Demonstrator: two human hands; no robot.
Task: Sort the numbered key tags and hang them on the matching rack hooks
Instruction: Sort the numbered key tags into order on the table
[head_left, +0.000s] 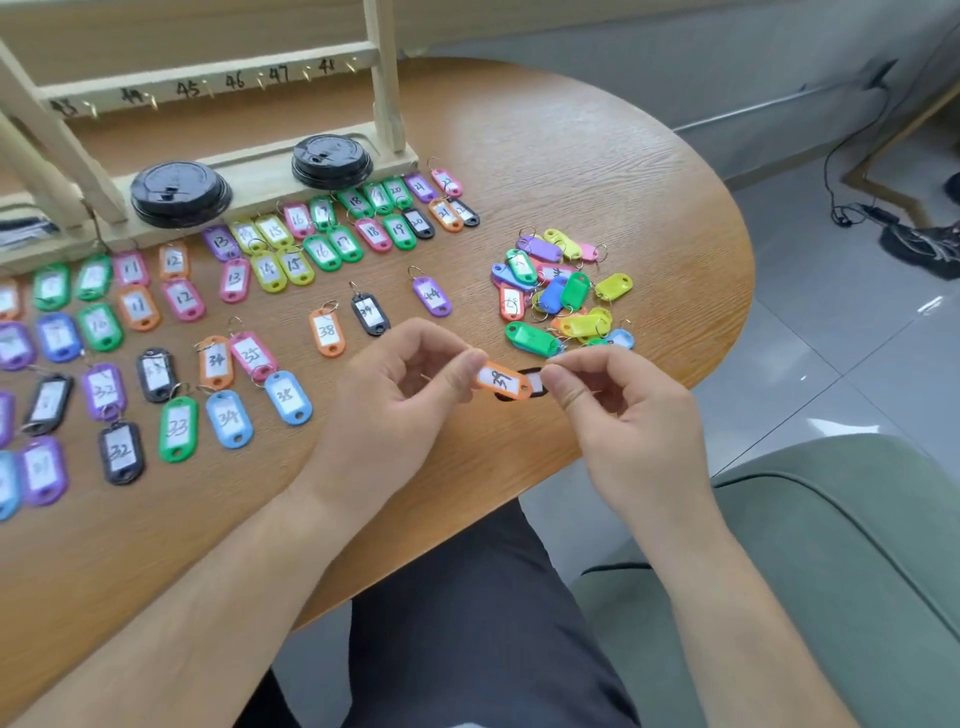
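Sorting step, not hanging yet: the person's left hand (410, 379) pinches an orange tag (504, 383) by one end between thumb and forefinger. It is held over the near edge of the table (597, 156), label up, and the number looks like 39 (rotated and a bit blurred, so not certain). The right hand (613, 400) pinches the end of a black tag (537, 382) tucked partly behind the orange one, number hidden. Both grips are fingertip pinches, with the other fingers loosely curled. The unsorted pile (574, 291) sits just beyond the right hand. The sorted rows (182, 299) run in number order across the left of the table, with an orange 38 (327, 332) and a black 39 (370, 313) lying singly ahead of the left hand. On the rack (208, 88), nothing hangs from hooks 43–48. Next move, my guess: separate the two, lay the orange one beside the black 39, then turn the black one to read it. That needs a clean set-down so the neighbours aren't nudged.
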